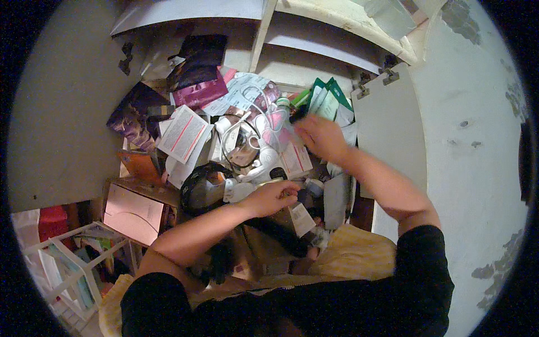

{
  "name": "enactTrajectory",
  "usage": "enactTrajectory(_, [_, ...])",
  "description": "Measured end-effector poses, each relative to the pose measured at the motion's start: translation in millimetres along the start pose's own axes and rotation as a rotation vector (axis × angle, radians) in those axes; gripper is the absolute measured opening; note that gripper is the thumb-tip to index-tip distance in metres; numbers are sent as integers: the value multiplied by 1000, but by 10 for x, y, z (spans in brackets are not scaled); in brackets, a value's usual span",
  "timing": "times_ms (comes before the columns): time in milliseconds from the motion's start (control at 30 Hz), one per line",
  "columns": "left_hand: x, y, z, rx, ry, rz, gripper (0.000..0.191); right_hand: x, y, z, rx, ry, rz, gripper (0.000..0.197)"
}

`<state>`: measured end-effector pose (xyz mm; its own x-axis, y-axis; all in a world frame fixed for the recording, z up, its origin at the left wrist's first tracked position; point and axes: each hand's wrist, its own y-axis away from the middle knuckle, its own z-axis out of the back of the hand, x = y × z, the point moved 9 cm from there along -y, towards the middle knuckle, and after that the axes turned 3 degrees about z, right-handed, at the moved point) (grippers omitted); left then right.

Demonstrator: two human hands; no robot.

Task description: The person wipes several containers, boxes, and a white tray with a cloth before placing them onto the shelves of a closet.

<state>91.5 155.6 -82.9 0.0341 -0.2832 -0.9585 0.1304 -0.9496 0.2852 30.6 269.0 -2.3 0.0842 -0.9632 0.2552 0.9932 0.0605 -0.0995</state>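
My left hand, its fingers curled, hovers over the near part of a pile of mixed goods; whether it holds anything is hidden. A small white box or card lies just below it. Further in, my right hand is blurred and reaches beside a black object; I cannot tell if it grips that object. Green packets stand just beyond it. Between the hands lie a white printed box with a red line and a white rounded device. White cable loops across the heap.
Cabinet doors flank the pile, under a shelf. On the left are a printed white sheet, a magenta pouch and a carton. A white-framed rack stands lower left. Yellow cloth lies close to my body.
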Motion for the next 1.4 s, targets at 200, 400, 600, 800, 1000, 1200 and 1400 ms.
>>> enactTrajectory(200, [-303,-68,-40,42,-5,-81,37,-777,-927,-417,-33,117,-265,21])
enactTrajectory(400, [-430,41,141,-32,66,-116,34,-720,-1019,-895,483,67,-325,34])
enactTrajectory(600, [-589,31,307,-49,52,-179,34,-532,-772,954,-481,48,-207,35])
enactTrajectory(800, [-663,11,513,-172,92,-185,41,-327,-134,1120,-672,-1038,-621,33])
enactTrajectory(1000, [-1001,73,817,-579,336,-354,41,270,14,330,97,-540,-185,30])
enactTrajectory(1200, [-914,88,949,-672,321,-331,39,543,26,631,-48,-465,-21,35])
enactTrajectory(1400, [-1399,214,703,-514,259,-535,49,303,158,621,-302,-599,-98,30])
